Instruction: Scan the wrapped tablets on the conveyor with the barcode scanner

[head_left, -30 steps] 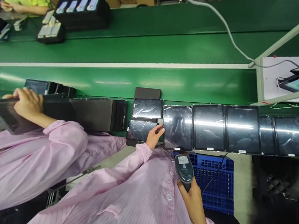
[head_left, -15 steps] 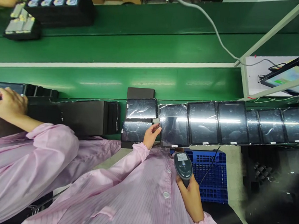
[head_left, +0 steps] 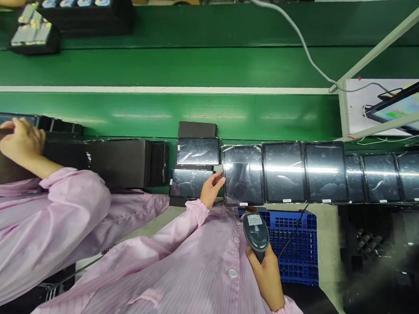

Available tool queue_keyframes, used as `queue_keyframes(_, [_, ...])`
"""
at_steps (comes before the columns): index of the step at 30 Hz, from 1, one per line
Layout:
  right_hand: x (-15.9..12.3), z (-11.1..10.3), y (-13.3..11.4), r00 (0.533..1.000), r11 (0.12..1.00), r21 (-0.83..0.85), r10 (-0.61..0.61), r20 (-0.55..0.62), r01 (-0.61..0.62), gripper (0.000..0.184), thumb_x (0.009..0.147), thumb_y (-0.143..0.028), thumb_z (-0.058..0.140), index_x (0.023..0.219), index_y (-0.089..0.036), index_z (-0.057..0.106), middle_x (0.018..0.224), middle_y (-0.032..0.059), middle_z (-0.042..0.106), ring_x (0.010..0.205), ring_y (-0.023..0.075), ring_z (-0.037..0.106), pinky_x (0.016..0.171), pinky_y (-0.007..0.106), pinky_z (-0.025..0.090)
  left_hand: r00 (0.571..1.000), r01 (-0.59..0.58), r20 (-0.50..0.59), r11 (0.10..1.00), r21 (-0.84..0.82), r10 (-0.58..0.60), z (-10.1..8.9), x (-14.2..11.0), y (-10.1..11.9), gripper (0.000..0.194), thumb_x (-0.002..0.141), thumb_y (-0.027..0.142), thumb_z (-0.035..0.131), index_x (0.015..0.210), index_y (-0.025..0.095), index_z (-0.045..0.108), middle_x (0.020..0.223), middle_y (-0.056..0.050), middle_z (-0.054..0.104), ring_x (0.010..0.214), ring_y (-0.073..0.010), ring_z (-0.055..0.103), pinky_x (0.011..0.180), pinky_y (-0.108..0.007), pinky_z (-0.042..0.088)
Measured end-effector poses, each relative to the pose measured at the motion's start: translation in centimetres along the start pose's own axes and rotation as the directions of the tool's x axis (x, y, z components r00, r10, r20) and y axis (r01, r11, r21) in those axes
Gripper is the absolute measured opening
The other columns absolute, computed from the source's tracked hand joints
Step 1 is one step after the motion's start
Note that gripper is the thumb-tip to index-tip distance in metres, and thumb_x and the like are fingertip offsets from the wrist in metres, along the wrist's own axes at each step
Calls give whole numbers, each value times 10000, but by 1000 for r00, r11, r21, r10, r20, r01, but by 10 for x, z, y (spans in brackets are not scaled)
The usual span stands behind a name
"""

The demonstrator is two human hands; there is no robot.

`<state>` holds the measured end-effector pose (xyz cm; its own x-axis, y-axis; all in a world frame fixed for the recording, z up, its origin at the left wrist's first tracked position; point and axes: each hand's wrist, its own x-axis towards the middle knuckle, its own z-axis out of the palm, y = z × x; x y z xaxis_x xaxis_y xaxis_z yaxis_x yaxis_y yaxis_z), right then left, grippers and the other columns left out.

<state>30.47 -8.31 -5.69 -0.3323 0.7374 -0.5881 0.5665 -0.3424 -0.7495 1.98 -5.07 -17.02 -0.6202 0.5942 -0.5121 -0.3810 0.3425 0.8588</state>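
Observation:
My right hand (head_left: 266,278) is wrapped around the handle of a dark grey barcode scanner (head_left: 256,231) with a white label on top, held in front of my shirt. With thumb and fingers closed, my left hand (head_left: 211,190) grips the left edge of a black-screened tablet (head_left: 244,175). That tablet is the leftmost in a row and has a small white label on its lower edge. Left of this hand lie two smaller tablets, an upper one (head_left: 198,151) and a lower one (head_left: 190,183), both on dark pads.
More tablets (head_left: 327,171) continue rightward along the green bench (head_left: 155,111). At left, a co-worker's hand (head_left: 24,141) rests by black stacks (head_left: 118,163). Below stands a blue plastic crate (head_left: 296,247). A monitor (head_left: 407,110) and white frame post (head_left: 383,47) are at right.
The co-worker's hand has shifted slightly right and lifts the edge of a dark piece. My two hands, the scanner and the tablets stay nearly as they were.

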Motion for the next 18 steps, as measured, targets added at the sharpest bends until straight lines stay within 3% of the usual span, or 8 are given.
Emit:
queue_keyframes(4, [3,1,1,1000,1000,9,2,20,-2,463,928,-470,647,1275,-167,696,1130,116,791,1025,292,748,827,345,586,1000,-3,-4,1000,-1,3,0,-1,1,746,706,602,899,1277,151,735,1275,-154,738,1127,-263,670,975,-405,561])
queue_keyframes(9, [4,1,2,999,1000,28,12,43,-13,521,935,-470,637,1347,-151,662,1171,127,781,1076,301,735,872,362,583,1000,-8,-9,1000,2,8,-1,-1,2,730,715,593,899,1274,150,742,1261,-155,741,1087,-250,678,939,-385,568])
queue_keyframes(12, [2,1,-2,1000,999,46,6,27,-7,474,914,-485,657,1267,-171,689,1164,121,783,1078,300,734,905,374,576,1000,-1,-12,1000,1,1,0,-2,3,745,699,600,905,1269,149,743,1262,-156,742,1085,-249,679,936,-378,563])
queue_keyframes(15, [4,-9,-3,998,997,69,33,-57,-29,472,859,-521,716,1182,-177,712,1108,112,794,1009,291,740,898,383,574,1000,4,-11,1000,14,-4,1,-2,4,787,688,630,895,1281,137,737,1267,-162,742,1072,-246,677,914,-362,555])
queue_keyframes(18, [20,-43,6,952,995,79,85,-293,-64,516,767,-581,780,1064,-162,734,997,110,799,910,289,731,851,391,570,1000,7,-17,999,49,-6,0,-1,2,842,693,660,871,1322,120,716,1294,-172,734,1077,-252,675,918,-362,545])
